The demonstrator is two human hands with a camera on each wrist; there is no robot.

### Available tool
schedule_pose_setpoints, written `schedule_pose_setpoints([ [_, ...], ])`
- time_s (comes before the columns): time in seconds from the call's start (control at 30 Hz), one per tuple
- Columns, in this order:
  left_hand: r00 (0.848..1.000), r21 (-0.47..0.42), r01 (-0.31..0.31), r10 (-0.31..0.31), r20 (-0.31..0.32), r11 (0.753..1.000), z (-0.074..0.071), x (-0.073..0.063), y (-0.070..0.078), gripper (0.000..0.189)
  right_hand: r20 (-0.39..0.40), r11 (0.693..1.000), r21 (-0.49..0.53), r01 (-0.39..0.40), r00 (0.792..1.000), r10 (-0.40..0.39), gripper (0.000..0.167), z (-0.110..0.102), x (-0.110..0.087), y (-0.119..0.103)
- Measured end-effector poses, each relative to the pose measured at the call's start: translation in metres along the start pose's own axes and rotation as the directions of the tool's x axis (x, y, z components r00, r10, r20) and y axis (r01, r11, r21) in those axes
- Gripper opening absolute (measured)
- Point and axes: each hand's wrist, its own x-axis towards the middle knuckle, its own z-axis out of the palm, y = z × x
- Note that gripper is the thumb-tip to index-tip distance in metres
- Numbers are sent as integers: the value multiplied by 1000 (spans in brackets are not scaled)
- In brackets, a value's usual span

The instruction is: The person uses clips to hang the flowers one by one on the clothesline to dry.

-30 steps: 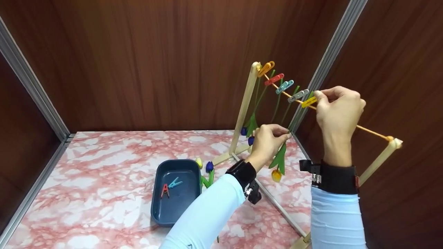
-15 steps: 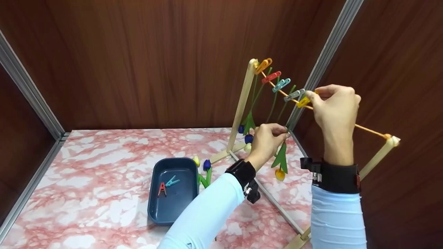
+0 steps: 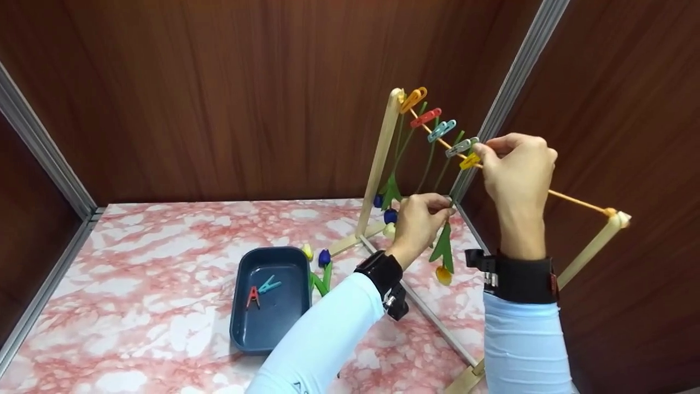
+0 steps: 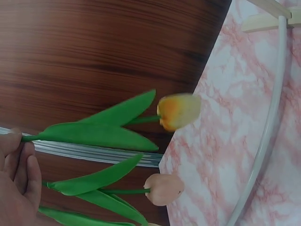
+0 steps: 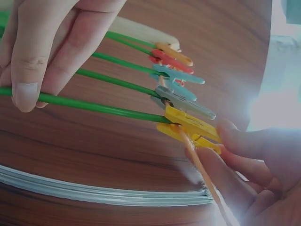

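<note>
My left hand (image 3: 420, 221) pinches the green stem (image 5: 103, 109) of an artificial tulip. Its yellow-orange bloom (image 4: 178, 112) hangs head down below two long leaves. Up at the orange cord (image 3: 579, 202), my right hand (image 3: 519, 175) pinches the handle ends of a yellow clothespin (image 5: 190, 123) between thumb and fingers. The clothespin's jaws sit over the cord and the stem's end. Right beside it, a grey clothespin (image 5: 186, 101) holds another stem on the cord. Farther along are a light blue clothespin (image 3: 442, 130), a red one (image 3: 426, 117) and an orange one (image 3: 413, 100), with more tulips hanging.
The cord is strung between two wooden posts (image 3: 380, 164) of a stand. A dark blue tray (image 3: 235, 306) on the marbled table (image 3: 136, 284) holds a red clothespin (image 3: 252, 296) and a blue clothespin (image 3: 269, 285). A blue tulip (image 3: 324, 257) and a yellow tulip (image 3: 307, 251) lie beside it.
My right hand and the yellow clothespin have shifted slightly left, closer to the grey clothespin. The yellow-orange bloom has swung a little right. The view has drifted slightly.
</note>
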Motion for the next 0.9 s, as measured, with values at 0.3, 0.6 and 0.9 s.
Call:
schedule_pose_setpoints([
  [0.3,1000,-34,13,-13,11,999,-4,-5,-3,16,29,1000,15,-3,1000,2,39,-5,-2,-2],
  [0.6,997,11,34,-35,70,999,-16,-16,-12,19,-15,1000,24,13,1000,-12,39,-8,-5,-3],
  [0.9,990,14,-46,44,137,999,-51,-41,-21,16,-143,995,71,66,988,-55,42,-11,-20,2],
])
